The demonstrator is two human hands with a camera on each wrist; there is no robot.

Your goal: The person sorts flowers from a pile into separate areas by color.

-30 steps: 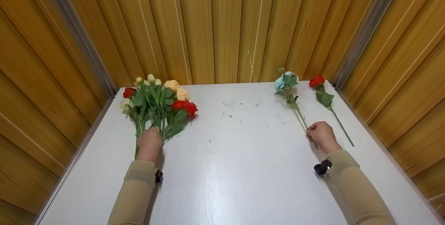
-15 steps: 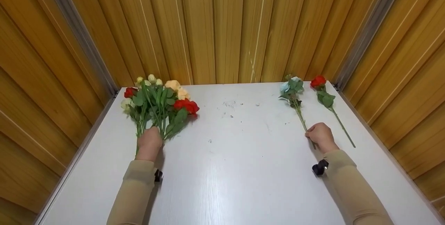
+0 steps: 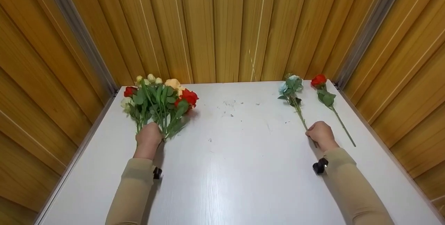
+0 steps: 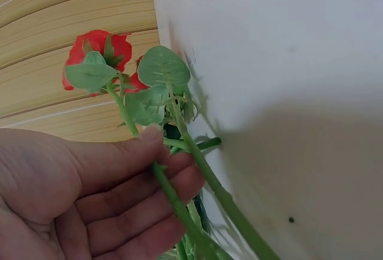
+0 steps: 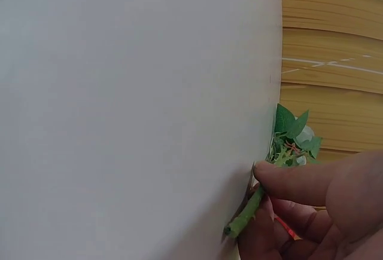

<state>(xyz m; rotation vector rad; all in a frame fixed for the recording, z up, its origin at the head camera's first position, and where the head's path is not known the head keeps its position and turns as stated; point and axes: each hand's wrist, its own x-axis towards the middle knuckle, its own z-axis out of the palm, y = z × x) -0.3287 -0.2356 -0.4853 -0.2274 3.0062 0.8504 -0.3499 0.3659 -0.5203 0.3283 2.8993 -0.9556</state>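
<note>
In the head view my left hand [image 3: 148, 139] is at the left bunch of artificial flowers. The left wrist view shows its thumb and fingers pinching the green stem of a red flower [image 4: 99, 57], with another stem [image 4: 224, 197] passing beside the fingertips. Leaves and blooms of the bunch [image 3: 156, 96] spread beyond that hand, in cream, peach and red. Over on the right, my right hand [image 3: 321, 135] pinches the lower stem of a light blue flower [image 3: 292, 85]. Its cut stem end [image 5: 234, 227] pokes out below the thumb in the right wrist view.
A single red rose [image 3: 318, 80] lies to the right of the blue flower, its stem pointing toward the front. The white table [image 3: 229, 169] has small dark specks near its middle back. Wood-patterned walls [image 3: 226, 26] enclose the back and sides.
The blue flower's head has swung slightly right while the right hand stays near its place. On the left, the large red bloom has risen and tilted upward, covering part of the peach flowers.
</note>
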